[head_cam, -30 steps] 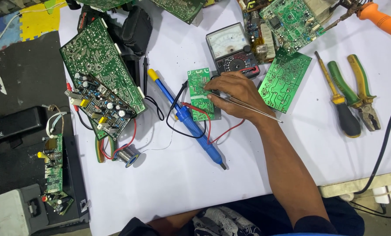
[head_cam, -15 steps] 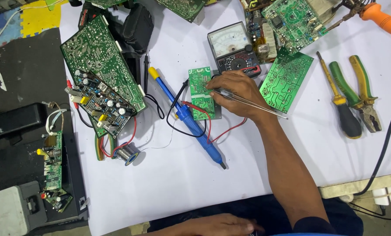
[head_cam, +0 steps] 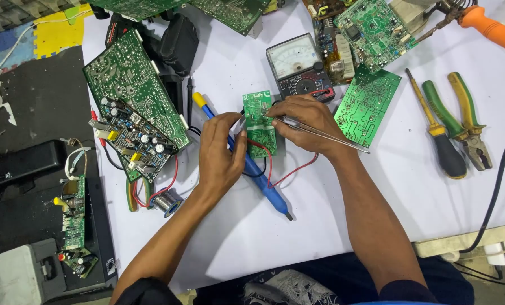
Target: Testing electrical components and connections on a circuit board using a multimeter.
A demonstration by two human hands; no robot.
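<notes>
Left hand (head_cam: 221, 152), out of view a second ago, now lies over the blue soldering iron (head_cam: 252, 164) with its fingertips pinching the left edge of the small green board (head_cam: 260, 121); the board is now steadied from both sides. The board lies mid-tabletop (head_cam: 297, 237), just near of the analog meter (head_cam: 297, 66). Right hand (head_cam: 304, 121) stays on the board's right edge, clenched on tweezers (head_cam: 331, 135). Boards crowd left and far; screwdriver (head_cam: 439, 133) and pliers (head_cam: 464, 121) lie right. Open room lies only on the near side.
</notes>
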